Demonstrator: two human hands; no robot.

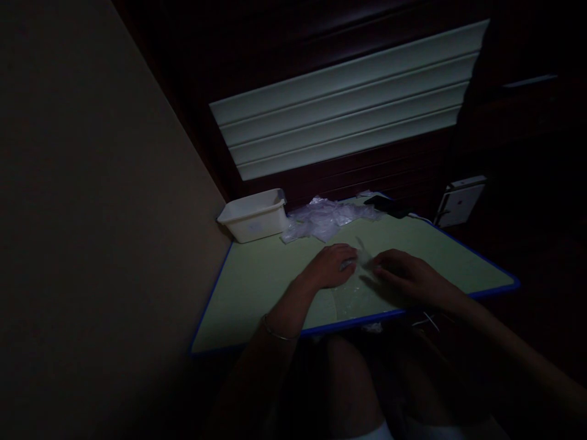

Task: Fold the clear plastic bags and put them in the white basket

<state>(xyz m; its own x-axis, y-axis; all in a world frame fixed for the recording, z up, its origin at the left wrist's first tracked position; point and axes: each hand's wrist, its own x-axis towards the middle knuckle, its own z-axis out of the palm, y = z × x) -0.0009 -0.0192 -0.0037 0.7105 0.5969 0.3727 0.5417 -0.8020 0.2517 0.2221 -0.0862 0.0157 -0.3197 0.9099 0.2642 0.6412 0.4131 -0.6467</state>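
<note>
Over the middle of the pale green table (257, 275), my left hand (332, 266) has its fingers curled around a small piece of clear plastic (347, 263). Close by on the right, my right hand (403, 275) is pinched at the edge of a blurred, see-through piece (364, 256) that lies between both hands. Its exact shape is too dim to make out. Below my hands, a flat clear plastic sheet or bag (353, 300) rests near the table's front edge. A heap of clear plastic bags (325, 217) lies farther back.
A white plastic bin (254, 217) stands at the back left beside the wall. A dark phone-like object (387, 206) with a white cable (419, 217) lies at the back right. Beyond the table's right side is a white boxed item (461, 201).
</note>
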